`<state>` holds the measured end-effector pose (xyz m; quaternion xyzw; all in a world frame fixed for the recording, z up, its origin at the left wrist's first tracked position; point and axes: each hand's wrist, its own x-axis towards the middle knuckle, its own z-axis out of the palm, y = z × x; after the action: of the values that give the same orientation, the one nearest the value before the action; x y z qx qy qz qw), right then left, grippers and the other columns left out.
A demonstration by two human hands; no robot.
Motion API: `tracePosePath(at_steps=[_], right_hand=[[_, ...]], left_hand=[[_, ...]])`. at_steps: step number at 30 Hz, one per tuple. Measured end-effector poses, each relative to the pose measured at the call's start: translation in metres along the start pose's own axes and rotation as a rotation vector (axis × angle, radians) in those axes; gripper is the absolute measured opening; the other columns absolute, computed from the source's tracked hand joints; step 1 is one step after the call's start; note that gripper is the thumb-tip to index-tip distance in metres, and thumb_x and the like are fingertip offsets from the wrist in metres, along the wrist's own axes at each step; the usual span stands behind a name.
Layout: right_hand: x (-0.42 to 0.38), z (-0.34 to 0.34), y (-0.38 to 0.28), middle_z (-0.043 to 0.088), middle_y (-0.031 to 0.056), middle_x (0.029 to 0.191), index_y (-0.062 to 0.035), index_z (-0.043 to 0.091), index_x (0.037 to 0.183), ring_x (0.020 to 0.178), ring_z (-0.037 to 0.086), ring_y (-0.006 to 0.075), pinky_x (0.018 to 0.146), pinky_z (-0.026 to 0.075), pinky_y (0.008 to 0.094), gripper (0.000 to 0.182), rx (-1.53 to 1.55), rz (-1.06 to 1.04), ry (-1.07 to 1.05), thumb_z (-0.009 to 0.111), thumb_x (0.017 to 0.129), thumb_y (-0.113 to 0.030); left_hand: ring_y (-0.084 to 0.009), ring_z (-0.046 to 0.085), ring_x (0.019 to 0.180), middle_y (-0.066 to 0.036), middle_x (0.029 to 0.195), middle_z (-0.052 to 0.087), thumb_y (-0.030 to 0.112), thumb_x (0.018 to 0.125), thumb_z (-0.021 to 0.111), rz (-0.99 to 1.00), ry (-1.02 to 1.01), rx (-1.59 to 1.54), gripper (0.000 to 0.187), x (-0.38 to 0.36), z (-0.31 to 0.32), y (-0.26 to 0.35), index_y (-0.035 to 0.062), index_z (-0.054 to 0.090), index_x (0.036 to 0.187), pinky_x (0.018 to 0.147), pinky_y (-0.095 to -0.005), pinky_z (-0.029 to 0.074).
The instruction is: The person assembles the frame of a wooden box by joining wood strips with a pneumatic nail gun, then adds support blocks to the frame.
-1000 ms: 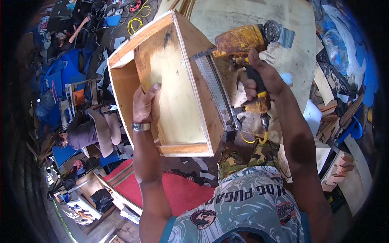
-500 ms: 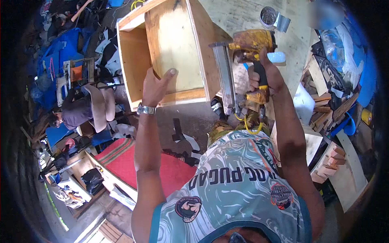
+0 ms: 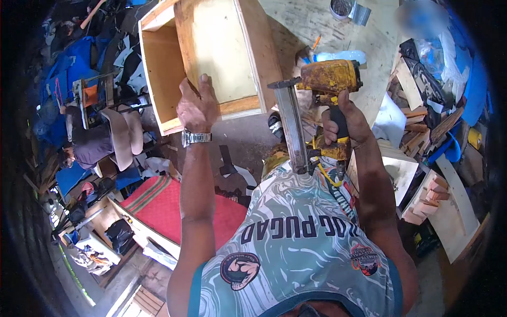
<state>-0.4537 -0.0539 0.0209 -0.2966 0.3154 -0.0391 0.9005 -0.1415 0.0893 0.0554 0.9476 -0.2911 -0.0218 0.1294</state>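
A wooden box (image 3: 264,58) with an open compartment and a pale plywood panel (image 3: 216,53) stands at the edge of the worktable. My left hand (image 3: 198,108), with a metal watch at the wrist, grips the panel's edge near the box's lower side; its fingertips are partly hidden in the compartment. In my right hand (image 3: 351,121) is a worn yellow nail gun (image 3: 330,76), held by its black handle. Its long metal magazine (image 3: 293,127) points down toward my shirt, and its nose is close to the box's right side. A yellow hose hangs below the handle.
On the worktable (image 3: 288,21) are a tin of nails (image 3: 340,7), a clear plastic bottle (image 3: 340,56) and an orange pencil (image 3: 316,42). Wood offcuts (image 3: 430,198) lie at right. Another person (image 3: 95,142) is at the left, beyond a red cloth-like surface (image 3: 158,206).
The nail gun has come down slightly, away from the bottle, uncovering the pencil. My left hand has shifted its grip on the panel edge. The box appears higher and farther left in view.
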Motion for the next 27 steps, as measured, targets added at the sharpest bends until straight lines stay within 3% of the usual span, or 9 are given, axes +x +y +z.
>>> tracePosePath(at_steps=[5,9,12,15,21,23,27], right_hand=[[0.001,0.009,0.000,0.048,0.0030,0.055,-0.0047,0.054,0.068,0.045,0.055,0.0177,0.050,0.053,0.0329,0.076,0.064,0.021,-0.009,0.044,0.084,-0.078],[0.004,0.003,0.007,0.051,0.0055,0.055,-0.0040,0.054,0.076,0.046,0.057,0.0200,0.051,0.054,0.0400,0.065,0.182,0.053,0.003,0.052,0.088,-0.068],[0.004,0.004,0.005,0.050,0.0049,0.056,-0.0038,0.054,0.077,0.046,0.056,0.0193,0.052,0.055,0.0385,0.067,0.155,0.044,0.003,0.051,0.087,-0.070],[0.002,0.011,-0.002,0.048,0.0038,0.056,-0.0028,0.054,0.077,0.045,0.053,0.0176,0.051,0.052,0.0347,0.072,0.108,0.040,0.039,0.049,0.085,-0.074],[0.004,0.008,-0.009,0.047,0.0042,0.055,-0.0031,0.051,0.068,0.045,0.053,0.0178,0.050,0.050,0.0348,0.073,-0.068,0.018,0.033,0.047,0.086,-0.074],[0.003,0.012,-0.014,0.047,0.0041,0.055,-0.0037,0.050,0.064,0.045,0.053,0.0180,0.050,0.050,0.0349,0.074,-0.100,0.019,0.038,0.047,0.086,-0.074],[0.008,0.003,-0.006,0.047,0.0039,0.055,-0.0035,0.050,0.065,0.046,0.054,0.0177,0.050,0.051,0.0329,0.074,-0.150,-0.058,0.051,0.046,0.087,-0.074]], left_hand=[[-0.0377,0.068,0.090,-0.022,0.104,0.067,0.048,0.097,0.052,0.038,0.011,-0.077,0.053,0.000,0.002,-0.003,0.0006,0.057,0.120,0.078,-0.0465,0.051],[-0.0356,0.066,0.093,-0.020,0.101,0.068,0.047,0.099,0.049,0.043,-0.009,-0.208,0.052,-0.003,-0.004,-0.001,0.0008,0.059,0.120,0.083,-0.0451,0.049],[-0.0376,0.065,0.090,-0.021,0.099,0.067,0.050,0.099,0.046,-0.006,-0.001,-0.193,0.055,-0.001,0.001,-0.008,0.0001,0.060,0.117,0.080,-0.0455,0.049],[-0.0459,0.065,0.073,-0.025,0.082,0.066,0.045,0.099,0.046,0.115,0.099,-0.126,0.048,-0.001,0.005,-0.010,0.0019,0.056,0.118,0.064,-0.0529,0.051],[-0.0460,0.063,0.068,-0.023,0.075,0.063,0.046,0.099,0.046,0.187,0.119,-0.008,0.047,0.001,0.010,-0.020,0.0023,0.055,0.115,0.061,-0.0522,0.050],[-0.0460,0.062,0.067,-0.022,0.074,0.062,0.048,0.099,0.044,0.300,0.177,-0.005,0.050,-0.003,0.011,-0.022,0.0017,0.055,0.115,0.061,-0.0525,0.049],[-0.0456,0.061,0.066,-0.022,0.073,0.060,0.051,0.100,0.037,0.182,0.084,-0.035,0.056,-0.005,0.001,-0.011,0.0003,0.054,0.119,0.062,-0.0529,0.049]])
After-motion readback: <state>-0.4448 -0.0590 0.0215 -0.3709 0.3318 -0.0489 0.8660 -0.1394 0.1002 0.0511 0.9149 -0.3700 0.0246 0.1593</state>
